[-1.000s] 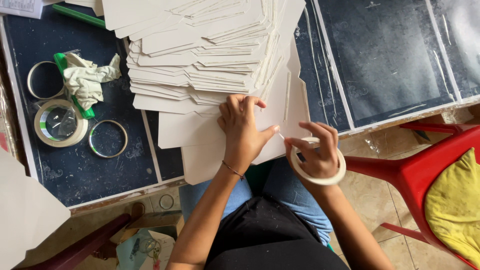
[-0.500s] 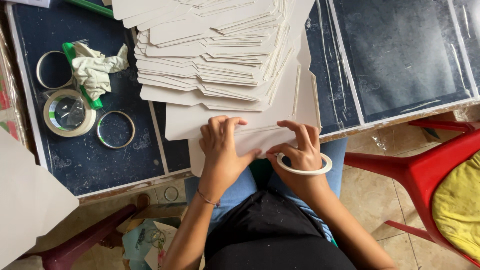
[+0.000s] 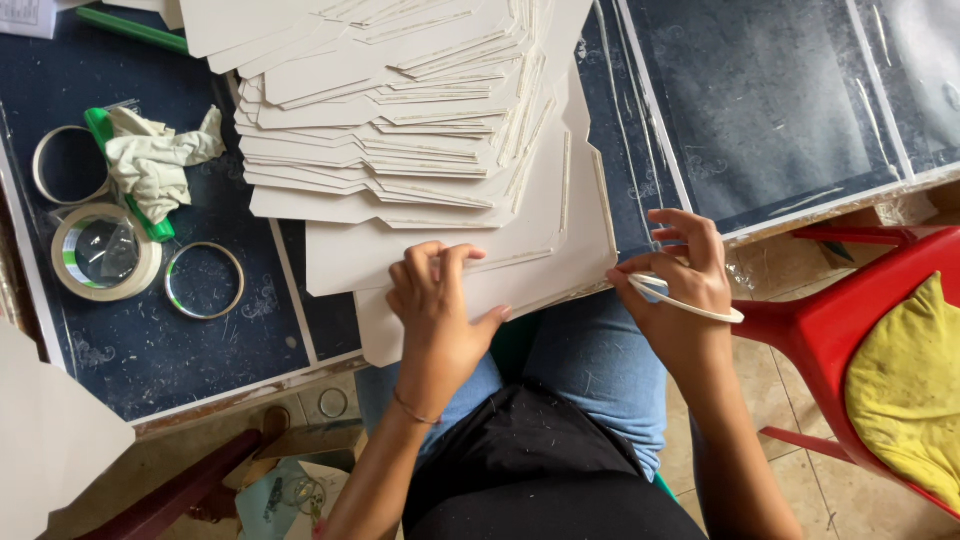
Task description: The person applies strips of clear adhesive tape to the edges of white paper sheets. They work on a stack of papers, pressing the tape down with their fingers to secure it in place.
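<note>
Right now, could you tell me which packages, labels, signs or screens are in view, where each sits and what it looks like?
Printed paper sheet: top left corner, white with dark print, cut off by the frame.
Flat card blanks: a fanned stack on the dark table, off-white, unprinted; the left hand presses the lowest one.
No signs or screens.

Off-white cardboard sheets [image 3: 400, 130] with pale tan edges fan across a dark navy tabletop [image 3: 150, 340] mottled with faint white smudges. At nine o'clock, a cream roll of tape [image 3: 105, 252] shows a green inner stripe beside a crumpled pale green cloth [image 3: 155, 165]. A thin white tape ring [image 3: 690, 300] sits at three o'clock. Further right, a red chair [image 3: 850, 320] carries a yellow cloth [image 3: 905, 390]. Blue jeans [image 3: 600, 370] show at six o'clock.
</note>
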